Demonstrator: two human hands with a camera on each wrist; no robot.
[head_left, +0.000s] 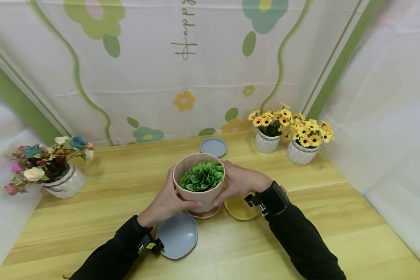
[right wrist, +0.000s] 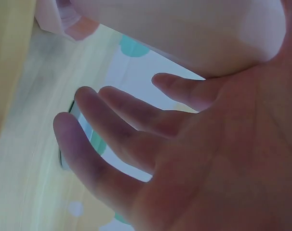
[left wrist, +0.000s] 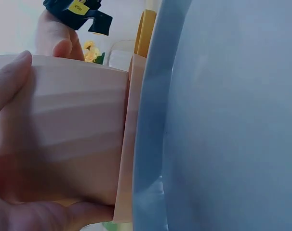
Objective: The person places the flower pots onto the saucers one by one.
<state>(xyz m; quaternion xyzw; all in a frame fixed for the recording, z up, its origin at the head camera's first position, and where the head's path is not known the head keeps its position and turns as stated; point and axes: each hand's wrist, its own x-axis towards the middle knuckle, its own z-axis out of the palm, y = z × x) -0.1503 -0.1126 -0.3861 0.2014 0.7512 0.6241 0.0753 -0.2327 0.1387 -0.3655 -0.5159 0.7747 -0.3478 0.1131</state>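
A pale pink flower pot with a green leafy plant inside stands over a pink saucer. My left hand grips the pot's left side, thumb across the front. On the opposite side my right hand holds it near the rim, thumb also toward the front. In the left wrist view the pot has its base at the saucer's edge. The right wrist view shows the index finger against the pot, the other fingers spread away from it.
A blue-grey saucer lies in front, a yellow saucer at right, and a smaller blue saucer behind. White pots of yellow flowers stand back right. A white pot with mixed flowers leans at left. A printed curtain hangs behind.
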